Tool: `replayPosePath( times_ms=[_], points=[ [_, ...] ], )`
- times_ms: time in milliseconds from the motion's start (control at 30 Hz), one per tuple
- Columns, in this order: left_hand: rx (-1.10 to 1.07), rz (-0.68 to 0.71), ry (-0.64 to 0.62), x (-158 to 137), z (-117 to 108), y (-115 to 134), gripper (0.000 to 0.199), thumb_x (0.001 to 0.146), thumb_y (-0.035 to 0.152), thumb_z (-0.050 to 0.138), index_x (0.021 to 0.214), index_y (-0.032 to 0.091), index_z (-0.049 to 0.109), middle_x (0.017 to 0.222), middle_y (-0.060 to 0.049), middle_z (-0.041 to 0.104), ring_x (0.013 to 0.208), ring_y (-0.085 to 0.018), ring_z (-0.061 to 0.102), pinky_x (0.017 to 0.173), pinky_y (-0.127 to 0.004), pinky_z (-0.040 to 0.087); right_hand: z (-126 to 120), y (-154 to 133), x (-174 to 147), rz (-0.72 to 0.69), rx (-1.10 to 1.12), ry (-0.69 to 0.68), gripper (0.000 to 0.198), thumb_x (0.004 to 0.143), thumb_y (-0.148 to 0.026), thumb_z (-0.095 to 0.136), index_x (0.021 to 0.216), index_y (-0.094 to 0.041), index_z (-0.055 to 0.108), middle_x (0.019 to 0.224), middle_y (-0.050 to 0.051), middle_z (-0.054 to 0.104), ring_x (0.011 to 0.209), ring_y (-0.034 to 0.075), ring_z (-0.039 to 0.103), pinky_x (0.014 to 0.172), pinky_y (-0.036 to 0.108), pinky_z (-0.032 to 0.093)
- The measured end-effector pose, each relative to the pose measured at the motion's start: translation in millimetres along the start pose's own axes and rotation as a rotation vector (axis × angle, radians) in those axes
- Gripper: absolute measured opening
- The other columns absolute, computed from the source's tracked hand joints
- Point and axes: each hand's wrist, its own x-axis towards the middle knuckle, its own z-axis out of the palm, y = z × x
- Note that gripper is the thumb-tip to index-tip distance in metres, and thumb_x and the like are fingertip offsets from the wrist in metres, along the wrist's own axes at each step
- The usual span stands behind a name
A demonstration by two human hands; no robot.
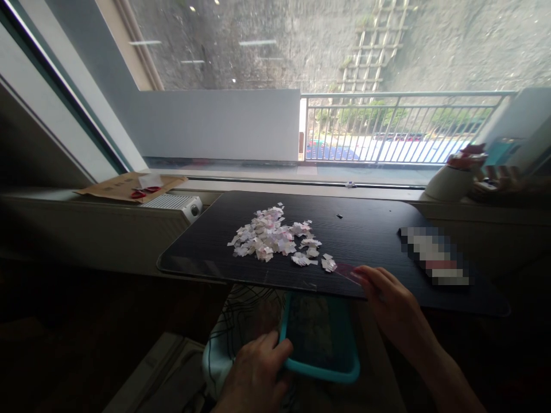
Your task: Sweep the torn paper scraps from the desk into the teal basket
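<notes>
My left hand [260, 367] grips the near left corner of a teal plastic container [321, 373], held below the table's front edge. My right hand [390, 298] pinches a thin, see-through pinkish plastic sheet [346, 273] above the dark table [365, 229]. The sheet's far end meets a small clump of paper scraps [328, 263]. Left of it lie a few more clumps and a large heap of white and pinkish paper scraps [267, 229]. Shadow makes the inside of the container hard to see.
A blurred-out flat item [434, 258] lies on the table's right side. Red-handled scissors [144, 192] rest on a brown paper envelope [124, 186] on the sill at left. A white rounded vase-like object [450, 178] stands at right. Beyond is a window with a railing outside.
</notes>
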Motion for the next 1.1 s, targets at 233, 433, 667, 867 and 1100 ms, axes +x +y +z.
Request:
replayPosePath(
  times_ms=[233, 433, 667, 867, 1100],
  points=[
    [0.039, -0.01, -0.059, 3.7, -2.5, 2.8, 0.022, 0.069, 0.011, 0.053, 0.086, 0.025, 0.053, 0.091, -0.001, 0.056, 0.083, -0.019, 0.053, 0.067, -0.028, 0.034, -6.1, 6.8, -3.4, 0.016, 0.024, -0.052, 0.021, 0.091, -0.027, 0.043, 0.106, -0.024, 0.057, 0.098, 0.004, 0.062, 0.084, 0.016, 0.06, 0.074, 0.026, 0.047],
    [0.06, -0.012, -0.104, 6.4, -3.9, 6.3, 0.021, 0.071, 0.011, 0.054, 0.087, 0.025, 0.054, 0.091, 0.0, 0.056, 0.083, -0.019, 0.053, 0.067, -0.029, 0.035, -1.5, -0.8, 16.1, 0.063, -0.019, 0.014, 0.025, 0.09, -0.024, 0.042, 0.107, -0.019, 0.058, 0.099, 0.006, 0.064, 0.083, 0.017, 0.06, 0.074, 0.028, 0.048],
    [0.103, -0.05, -0.04, 2.0, -5.7, 10.4, 0.024, 0.071, 0.008, 0.056, 0.088, 0.025, 0.055, 0.092, 0.001, 0.057, 0.085, -0.018, 0.053, 0.07, -0.027, 0.035, -7.3, 21.0, 16.1, 0.15, -0.112, 0.093, 0.025, 0.085, -0.028, 0.046, 0.104, -0.02, 0.06, 0.103, 0.007, 0.067, 0.084, 0.019, 0.064, 0.075, 0.032, 0.05],
    [0.104, -0.038, -0.084, 6.2, -7.7, 12.4, 0.024, 0.071, 0.009, 0.056, 0.088, 0.025, 0.055, 0.093, 0.001, 0.057, 0.084, -0.019, 0.054, 0.068, -0.028, 0.036, -3.4, 0.4, 25.9, 0.105, -0.025, 0.032, 0.026, 0.086, -0.026, 0.044, 0.105, -0.019, 0.061, 0.102, 0.007, 0.067, 0.084, 0.018, 0.064, 0.074, 0.03, 0.051],
    [0.093, -0.04, -0.03, 3.0, -0.5, 6.1, 0.023, 0.071, 0.009, 0.056, 0.087, 0.025, 0.054, 0.092, 0.001, 0.057, 0.085, -0.018, 0.053, 0.07, -0.028, 0.035, -8.4, -5.4, 13.0, 0.128, -0.04, -0.038, 0.025, 0.085, -0.026, 0.045, 0.103, -0.02, 0.062, 0.099, 0.006, 0.068, 0.08, 0.017, 0.064, 0.07, 0.029, 0.051]
  ],
)
